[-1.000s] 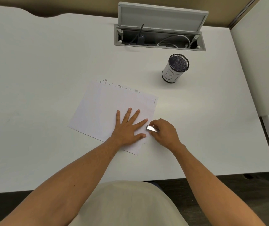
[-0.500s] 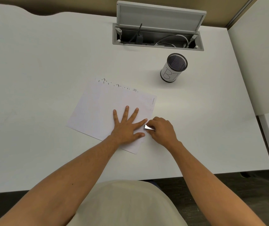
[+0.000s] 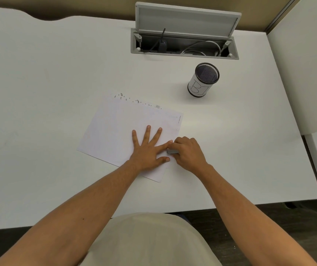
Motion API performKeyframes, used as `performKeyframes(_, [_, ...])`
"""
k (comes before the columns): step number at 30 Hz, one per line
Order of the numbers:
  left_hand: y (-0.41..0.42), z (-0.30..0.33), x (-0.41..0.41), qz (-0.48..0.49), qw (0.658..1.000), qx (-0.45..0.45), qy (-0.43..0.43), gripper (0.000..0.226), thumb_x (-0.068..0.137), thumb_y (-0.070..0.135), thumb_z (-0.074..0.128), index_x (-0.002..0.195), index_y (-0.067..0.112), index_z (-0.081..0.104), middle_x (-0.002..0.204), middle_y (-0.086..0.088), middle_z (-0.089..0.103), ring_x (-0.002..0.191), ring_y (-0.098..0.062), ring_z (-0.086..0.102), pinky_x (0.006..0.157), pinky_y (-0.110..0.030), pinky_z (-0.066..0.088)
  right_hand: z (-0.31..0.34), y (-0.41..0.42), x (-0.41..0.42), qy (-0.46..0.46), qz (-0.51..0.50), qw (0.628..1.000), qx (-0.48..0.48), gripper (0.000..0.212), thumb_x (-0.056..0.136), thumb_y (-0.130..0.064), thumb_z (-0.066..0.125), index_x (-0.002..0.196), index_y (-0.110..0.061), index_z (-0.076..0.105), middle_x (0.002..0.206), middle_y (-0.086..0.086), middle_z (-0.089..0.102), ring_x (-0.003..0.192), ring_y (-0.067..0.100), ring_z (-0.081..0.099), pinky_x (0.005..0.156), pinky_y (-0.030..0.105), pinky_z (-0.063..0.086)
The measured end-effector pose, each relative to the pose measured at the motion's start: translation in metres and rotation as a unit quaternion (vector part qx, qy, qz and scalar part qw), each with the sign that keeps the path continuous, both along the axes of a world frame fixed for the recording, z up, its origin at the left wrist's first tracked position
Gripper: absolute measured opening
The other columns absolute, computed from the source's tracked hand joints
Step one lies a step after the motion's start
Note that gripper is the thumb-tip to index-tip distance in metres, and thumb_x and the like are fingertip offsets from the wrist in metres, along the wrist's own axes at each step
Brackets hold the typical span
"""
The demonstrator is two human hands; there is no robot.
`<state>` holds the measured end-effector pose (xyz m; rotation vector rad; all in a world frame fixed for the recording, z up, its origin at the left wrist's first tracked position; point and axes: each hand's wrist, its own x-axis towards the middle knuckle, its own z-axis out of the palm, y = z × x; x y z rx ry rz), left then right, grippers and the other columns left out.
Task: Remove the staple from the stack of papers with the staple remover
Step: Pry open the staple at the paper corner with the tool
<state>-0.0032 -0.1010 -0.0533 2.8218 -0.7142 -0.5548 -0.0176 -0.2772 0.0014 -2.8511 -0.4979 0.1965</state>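
At the white table [image 3: 38, 77], I am watching the left hand [image 3: 148, 148] pressing flat, fingers spread, on the near right part of the stack of papers [image 3: 115, 131], pinning it in place. The right hand [image 3: 189, 152] is gripping the staple remover [image 3: 172, 151] with curled fingers, its metal body lying at the right edge of the stack, between the left forefinger and thumb.

Over the last second the right hand is closing in — a second ago the tool was sitting slightly clear of the left fingertips, angled, and now it is lying level and touching or nearly touching the paper edge, with the right knuckles up against the left forefinger. The left hand is staying planted throughout. I am reading this as the tool being seated at the staple, though the staple itself is too small for me to make out, so I cannot tell whether it is caught, lifted or still in.

Farther off, a mesh pen cup [image 3: 203, 79] is standing to the far right of the stack, well apart — and beyond it an open cable hatch [image 3: 184, 35] is showing its wires.
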Motion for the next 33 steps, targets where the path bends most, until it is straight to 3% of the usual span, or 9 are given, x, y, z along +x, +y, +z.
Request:
performKeyframes(3, [-0.001, 0.002, 0.000, 0.001, 1.000, -0.003, 0.005, 0.083, 0.062, 0.089, -0.015, 0.137, 0.055, -0.023, 0.162, 0.003, -0.024, 0.144, -0.034, -0.031, 0.103, -0.073, -0.021, -0.003, -0.001, -0.003, -0.006, -0.006, 1.000, 0.011, 0.014, 0.076, -0.015, 0.074, 0.088, -0.020, 0.070, 0.078, 0.000, 0.064, 0.068, 0.023, 0.055, 0.061, 0.031, 0.028])
performKeyframes(7, [0.001, 0.004, 0.001, -0.002, 1.000, 0.009, 0.004, 0.089, 0.065, 0.089, -0.010, 0.147, 0.053, -0.010, 0.162, 0.003, -0.023, 0.144, -0.034, -0.031, 0.101, -0.070, -0.024, -0.010, -0.010, -0.010, 0.020, -0.075, 0.997, 0.022, 0.008, 0.083, -0.025, 0.069, 0.089, -0.019, 0.071, 0.077, 0.000, 0.062, 0.070, 0.024, 0.055, 0.061, 0.031, 0.028])
performKeyframes(11, [-0.001, 0.004, 0.001, 0.002, 1.000, 0.006, 0.010, 0.084, 0.070, 0.085, -0.001, 0.148, 0.054, -0.005, 0.162, 0.005, -0.022, 0.144, -0.032, -0.032, 0.102, -0.071, -0.023, -0.013, -0.016, -0.011, 0.052, -0.117, 0.991, 0.035, 0.010, 0.085, -0.029, 0.065, 0.083, -0.020, 0.068, 0.073, 0.000, 0.059, 0.068, 0.022, 0.052, 0.060, 0.034, 0.039])
performKeyframes(17, [0.001, 0.003, 0.000, 0.006, 1.000, 0.016, 0.021, 0.084, 0.069, 0.086, -0.001, 0.146, 0.056, -0.009, 0.161, 0.007, -0.024, 0.144, -0.032, -0.033, 0.102, -0.073, -0.021, -0.015, -0.011, -0.015, 0.015, -0.108, 0.994, 0.010, 0.003, 0.082, -0.021, 0.067, 0.082, -0.018, 0.070, 0.069, 0.001, 0.057, 0.065, 0.026, 0.053, 0.058, 0.031, 0.027])
performKeyframes(24, [-0.002, 0.008, 0.002, 0.001, 0.999, 0.024, 0.025, 0.076, 0.085, 0.081, 0.024, 0.147, 0.054, -0.008, 0.161, 0.005, -0.025, 0.144, -0.033, -0.032, 0.103, -0.073, -0.020, -0.018, -0.010, -0.020, -0.017, -0.118, 0.992, 0.044, 0.010, 0.084, -0.024, 0.069, 0.091, -0.018, 0.071, 0.075, 0.001, 0.062, 0.066, 0.023, 0.055, 0.059, 0.034, 0.034])
performKeyframes(33, [-0.001, 0.010, 0.001, 0.000, 0.999, 0.028, 0.026, 0.076, 0.085, 0.080, 0.024, 0.149, 0.052, -0.007, 0.161, 0.004, -0.025, 0.144, -0.034, -0.032, 0.101, -0.072, -0.022, -0.013, -0.006, -0.010, -0.008, -0.094, 0.995, 0.010, 0.007, 0.086, -0.025, 0.066, 0.086, -0.020, 0.071, 0.070, 0.000, 0.058, 0.064, 0.023, 0.052, 0.059, 0.033, 0.029])
